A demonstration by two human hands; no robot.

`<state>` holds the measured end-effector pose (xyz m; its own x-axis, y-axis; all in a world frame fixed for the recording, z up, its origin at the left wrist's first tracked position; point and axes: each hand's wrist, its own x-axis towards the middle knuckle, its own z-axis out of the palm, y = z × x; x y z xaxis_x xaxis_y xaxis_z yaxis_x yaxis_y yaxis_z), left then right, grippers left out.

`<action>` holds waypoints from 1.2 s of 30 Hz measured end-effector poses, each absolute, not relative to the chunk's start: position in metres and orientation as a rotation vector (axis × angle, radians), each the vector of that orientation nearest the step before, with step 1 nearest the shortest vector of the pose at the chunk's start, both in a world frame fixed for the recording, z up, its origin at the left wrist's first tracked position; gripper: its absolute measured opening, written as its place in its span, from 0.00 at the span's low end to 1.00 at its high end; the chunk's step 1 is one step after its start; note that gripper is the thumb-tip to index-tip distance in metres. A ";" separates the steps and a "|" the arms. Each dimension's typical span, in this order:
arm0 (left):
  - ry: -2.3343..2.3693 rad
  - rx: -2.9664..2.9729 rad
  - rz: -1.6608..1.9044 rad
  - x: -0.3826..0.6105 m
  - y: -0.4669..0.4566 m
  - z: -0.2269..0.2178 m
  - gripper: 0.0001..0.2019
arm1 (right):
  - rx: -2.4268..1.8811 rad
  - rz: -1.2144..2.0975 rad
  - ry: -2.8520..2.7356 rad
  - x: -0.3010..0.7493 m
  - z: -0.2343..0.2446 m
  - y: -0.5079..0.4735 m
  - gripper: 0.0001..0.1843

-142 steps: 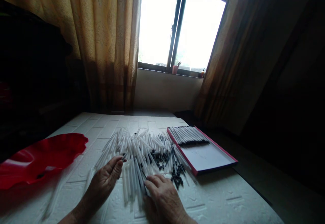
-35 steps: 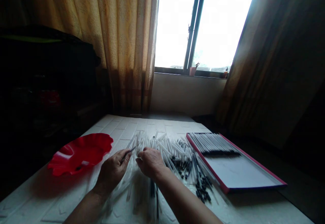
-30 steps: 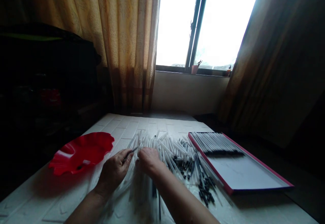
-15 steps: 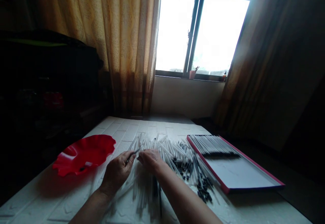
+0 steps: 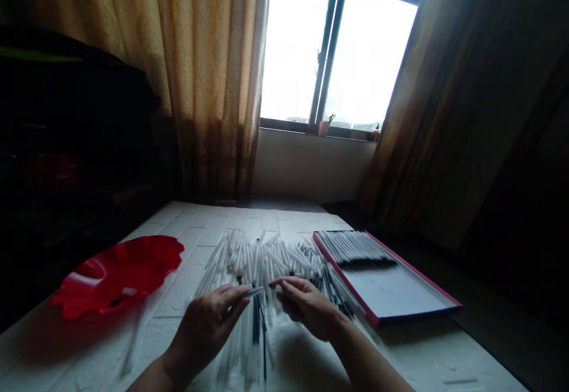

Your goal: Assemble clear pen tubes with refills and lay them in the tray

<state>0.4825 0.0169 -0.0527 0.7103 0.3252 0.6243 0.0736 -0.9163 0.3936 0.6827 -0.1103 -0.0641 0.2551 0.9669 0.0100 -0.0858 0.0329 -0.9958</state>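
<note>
A worktop covered in white, brick-patterned sheeting [image 5: 186,220] is seen under dim window light. On its left, a red, wavy-rimmed plastic bowl [image 5: 146,261] is set; on its right, a shallow pink-rimmed tray with a white floor [image 5: 395,288], across whose far part a row of white tubes with black ends [image 5: 355,247] is laid. Between them, a loose heap of translucent white plastic tubes [image 5: 242,255] is spread beyond the hands and below them.

Over the heap's near side, a slim grey piece [image 5: 255,292] is pinched between thumb and fingers of the left hand [image 5: 213,315], pointed toward the right hand [image 5: 306,306]. The latter is held just apart, its fingers narrowly gathered; whether anything is gripped there cannot be told.

The slim grey piece could be lost among similar tubes if the pinch is loosened, its end could be misjudged in the gloom, and loose tubes could be rolled away if brushed by a wrist.
</note>
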 end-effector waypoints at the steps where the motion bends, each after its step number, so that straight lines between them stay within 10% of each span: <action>1: 0.281 2.580 1.013 0.483 0.014 -0.053 0.13 | -1.198 1.097 -0.948 0.685 -0.064 -0.116 0.29; 36: 0.294 2.671 0.933 0.484 0.011 -0.056 0.13 | -0.998 1.072 -0.695 0.666 -0.063 -0.109 0.24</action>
